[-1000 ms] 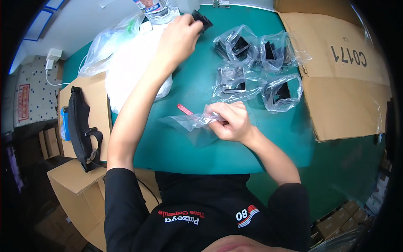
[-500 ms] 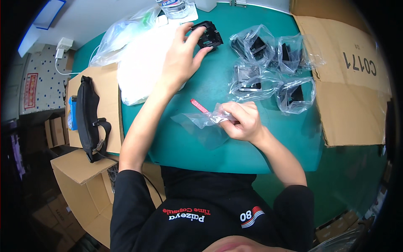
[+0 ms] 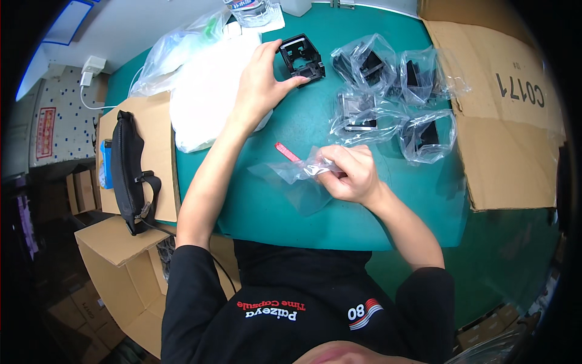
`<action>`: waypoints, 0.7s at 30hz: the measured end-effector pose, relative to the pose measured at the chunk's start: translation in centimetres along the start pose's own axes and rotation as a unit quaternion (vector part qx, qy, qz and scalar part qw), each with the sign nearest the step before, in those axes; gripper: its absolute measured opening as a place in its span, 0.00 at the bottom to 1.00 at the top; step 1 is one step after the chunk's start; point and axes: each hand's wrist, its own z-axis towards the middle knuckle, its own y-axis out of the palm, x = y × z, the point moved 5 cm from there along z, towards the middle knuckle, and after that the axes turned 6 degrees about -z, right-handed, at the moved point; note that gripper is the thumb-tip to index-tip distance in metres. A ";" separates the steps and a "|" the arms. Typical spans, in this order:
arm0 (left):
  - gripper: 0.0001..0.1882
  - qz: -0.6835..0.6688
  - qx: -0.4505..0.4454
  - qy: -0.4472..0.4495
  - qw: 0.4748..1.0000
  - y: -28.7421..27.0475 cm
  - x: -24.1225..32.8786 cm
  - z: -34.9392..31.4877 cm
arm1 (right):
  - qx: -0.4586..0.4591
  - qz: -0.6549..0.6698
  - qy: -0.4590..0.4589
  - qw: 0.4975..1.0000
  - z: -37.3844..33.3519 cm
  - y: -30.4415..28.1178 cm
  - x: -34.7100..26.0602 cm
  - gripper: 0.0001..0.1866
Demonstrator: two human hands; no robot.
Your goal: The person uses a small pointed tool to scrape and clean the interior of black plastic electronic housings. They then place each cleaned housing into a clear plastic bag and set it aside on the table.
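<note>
At the far middle of the table, my left hand (image 3: pixel 260 79) grips a black plastic housing (image 3: pixel 301 59) between thumb and fingers. The housing is box-shaped, with an open hollow inside and cutouts. Nearer to me, my right hand (image 3: pixel 351 173) is closed on the gathered part of a clear plastic bag (image 3: pixel 306 193), whose loose end spreads to the left. A red strip (image 3: pixel 286 151) lies beside that bag, just left of the right hand. Several black parts in clear bags (image 3: pixel 362 112) rest to the right of the housing.
A white plastic bag (image 3: pixel 209 91) lies left of my left forearm. An opened cardboard box (image 3: pixel 503 115) borders the table's right side. At the left, a black pouch (image 3: pixel 128 173) lies on cardboard. A clear bottle (image 3: pixel 250 12) stands at the back.
The housing has been turned in my left hand, so its hollow inside now shows more, and the fingers have moved to its left edge. My right hand stays with the bag.
</note>
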 end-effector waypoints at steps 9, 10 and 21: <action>0.44 0.020 0.030 -0.036 0.999 0.4 1.0 -0.6 | -0.003 0.013 0.022 1.000 -0.1 0.0 0.2 0.11; 0.44 0.022 0.032 -0.052 0.998 0.5 1.1 -0.5 | -0.002 0.015 0.025 1.000 -0.2 0.1 0.3 0.10; 0.40 -0.532 -0.109 -0.150 0.826 -2.4 4.4 -1.8 | 0.103 0.208 0.268 0.935 -1.5 -0.1 3.9 0.03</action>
